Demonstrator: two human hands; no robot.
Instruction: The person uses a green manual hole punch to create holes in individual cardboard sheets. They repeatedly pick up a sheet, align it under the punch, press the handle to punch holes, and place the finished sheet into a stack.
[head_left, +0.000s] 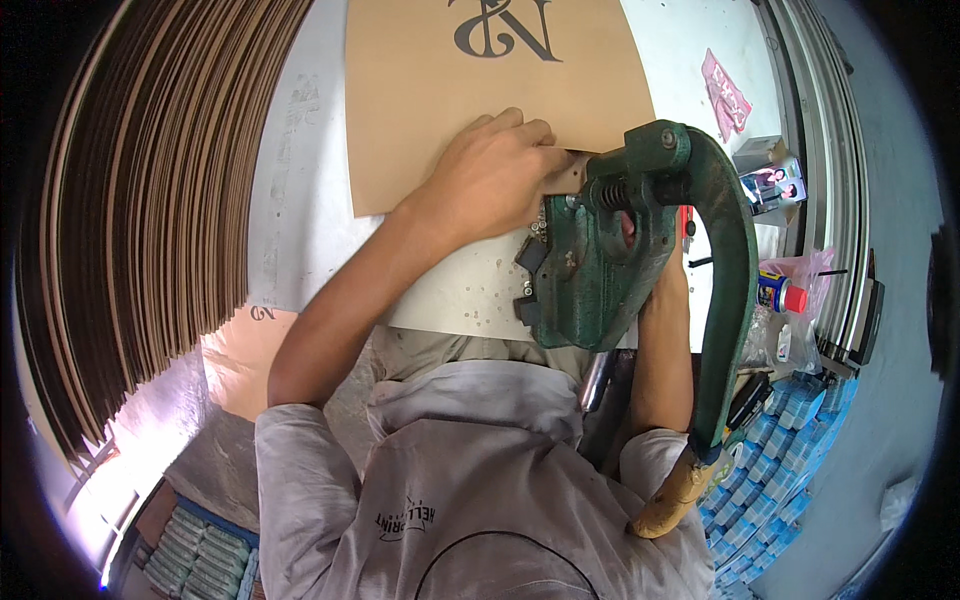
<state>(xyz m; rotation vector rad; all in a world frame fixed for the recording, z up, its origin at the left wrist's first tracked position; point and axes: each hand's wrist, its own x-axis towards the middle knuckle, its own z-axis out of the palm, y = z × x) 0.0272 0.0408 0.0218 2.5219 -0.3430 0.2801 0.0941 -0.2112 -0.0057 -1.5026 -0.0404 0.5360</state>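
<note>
Right hand [628,230]: mostly hidden behind the press [592,290]; only a patch of skin shows through its opening, grip unreadable. Left hand [495,172]: thumb and undersides of fingers not clearly visible. Brown sheet [410,100]: cut off by upper edge, near corner obscured at the press. Stack [150,200]: cropped at top. Specks on the table [410,312]: too small to identify. Blue packs [755,500]: partly covered by the lever [735,300].

Grey shirt [520,460], beige trousers [460,347]
A small dark print [405,519] marks the chest; a thin black line [490,533] curves below the collar; short, loose sleeves [300,480]; the left hand [497,170] is bare.
</note>
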